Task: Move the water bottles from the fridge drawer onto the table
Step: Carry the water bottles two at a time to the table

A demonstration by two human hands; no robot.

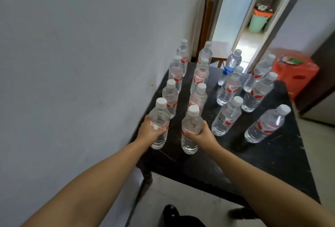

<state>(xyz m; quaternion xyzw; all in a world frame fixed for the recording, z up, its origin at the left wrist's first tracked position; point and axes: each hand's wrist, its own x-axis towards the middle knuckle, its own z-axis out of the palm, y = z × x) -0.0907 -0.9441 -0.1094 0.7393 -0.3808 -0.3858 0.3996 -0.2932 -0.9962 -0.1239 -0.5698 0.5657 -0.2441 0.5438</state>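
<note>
**Two bottles held at the near corner of a dark tabletop**

A black, scuffed tabletop is set against a pale grey wall, with its left edge close to the plaster. Clear water bottles with white caps are stood upright on it in four rough rows running away from the viewer; most bear red-and-white labels, and one blue-label bottle is placed near the far edge.

At the near-left corner, the left bottle is gripped around its middle by the left hand, fingers curled round the label. Just beside it, the right bottle is held the same way by the right hand. Each grip is therefore closed on a bottle. Both bottles are upright; whether their bases are resting on the tabletop or held just above it cannot be told, as the picture is blurred there.

Beyond the table, an open doorway is seen, and through it a green bin with an orange rim. A red stool is placed to the right of the table's far corner. A light floor is visible below the near edge, along with one table leg.
</note>
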